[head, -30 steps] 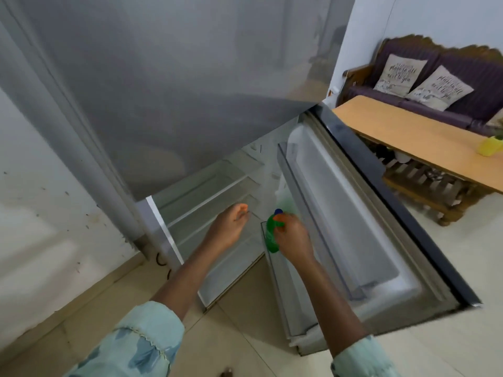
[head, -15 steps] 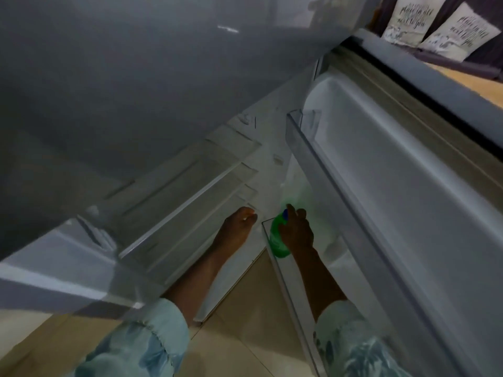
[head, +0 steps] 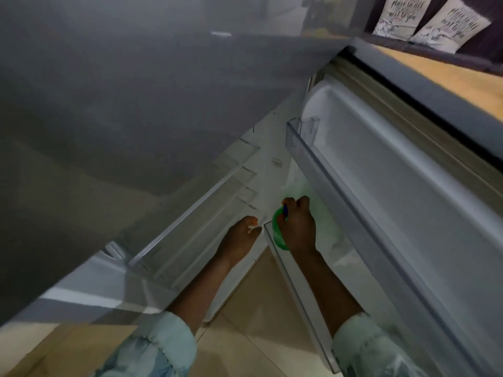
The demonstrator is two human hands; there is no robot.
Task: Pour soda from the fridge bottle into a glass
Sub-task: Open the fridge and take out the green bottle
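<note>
A green soda bottle (head: 278, 235) with a blue cap stands in the lowest shelf of the open fridge door (head: 381, 202). My right hand (head: 298, 227) grips the bottle around its neck and top, hiding most of it. My left hand (head: 239, 239) reaches toward the fridge's inner shelves (head: 196, 221), just left of the bottle, fingers loosely together and holding nothing. No glass is in view.
The grey fridge body (head: 136, 104) fills the upper left. A clear door shelf (head: 302, 140) juts out above the bottle. A wooden table (head: 449, 77) and a sofa with printed cushions (head: 432, 20) lie beyond the door. Beige floor tiles (head: 258, 308) lie below.
The view has dropped closer to the fridge and tilted down. My right hand stays on the bottle top in the door shelf; my left hand has barely moved.
</note>
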